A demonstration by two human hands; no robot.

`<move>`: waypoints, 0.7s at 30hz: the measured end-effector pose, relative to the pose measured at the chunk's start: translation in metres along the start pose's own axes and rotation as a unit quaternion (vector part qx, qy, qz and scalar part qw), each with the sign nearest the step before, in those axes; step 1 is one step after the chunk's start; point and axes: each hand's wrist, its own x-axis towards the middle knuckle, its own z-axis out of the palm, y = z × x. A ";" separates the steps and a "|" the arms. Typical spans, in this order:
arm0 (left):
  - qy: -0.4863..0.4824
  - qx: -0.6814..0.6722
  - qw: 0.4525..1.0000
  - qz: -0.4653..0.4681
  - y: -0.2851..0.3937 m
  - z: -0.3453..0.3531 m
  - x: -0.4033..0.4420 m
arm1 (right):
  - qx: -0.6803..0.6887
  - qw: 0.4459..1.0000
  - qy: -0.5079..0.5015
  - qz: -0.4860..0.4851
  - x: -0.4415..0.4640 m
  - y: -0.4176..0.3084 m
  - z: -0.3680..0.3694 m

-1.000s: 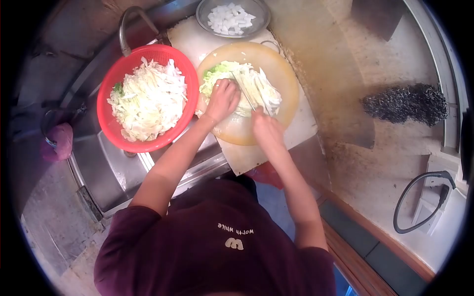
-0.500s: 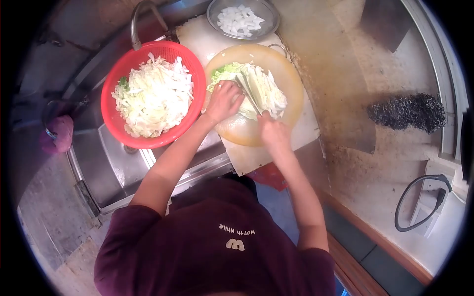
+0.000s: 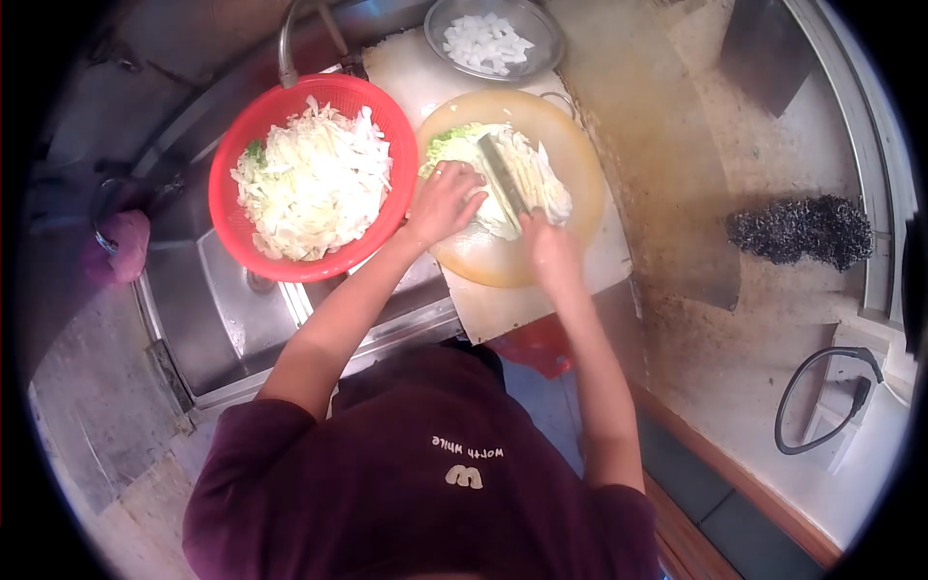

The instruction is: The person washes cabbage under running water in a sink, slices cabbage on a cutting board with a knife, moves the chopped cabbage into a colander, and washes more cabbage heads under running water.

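On the round board [image 3: 588, 184], the sliced cabbage [image 3: 549, 193] sits in a loose heap, with the knife [image 3: 501, 172] lying slantwise across it. Right hand [image 3: 546, 235] is closed around the knife's handle end, though its grip is mostly hidden. Left hand [image 3: 447, 201] is half spread on the leafy side, thumb sticking out toward the blade. That thumb's what I'd worry about tbh: if the heap slides or the blade skids on damp leaves, it could get nicked. Loose slices might also get shoved toward the board's edge.

Other stuff around: the red basket [image 3: 218, 184], full of shredded cabbage [image 3: 314, 179], is crammed up beside the board, so the left wrist could bump its rim. Past the board's far side is a metal bowl [image 3: 553, 48] of white chunks [image 3: 485, 43], kinda hemming things in. The faucet [image 3: 286, 58] is behind the basket.
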 end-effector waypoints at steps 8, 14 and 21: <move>-0.010 -0.016 0.999 0.028 -0.009 0.005 -0.002 | 0.018 0.999 0.026 -0.029 0.026 -0.008 0.058; -0.001 0.007 0.999 0.032 -0.008 -0.008 -0.007 | 0.051 0.999 -0.013 0.006 0.018 -0.003 0.018; -0.023 0.002 1.000 0.020 -0.011 -0.007 -0.017 | 0.001 0.999 -0.017 -0.042 -0.008 -0.023 0.021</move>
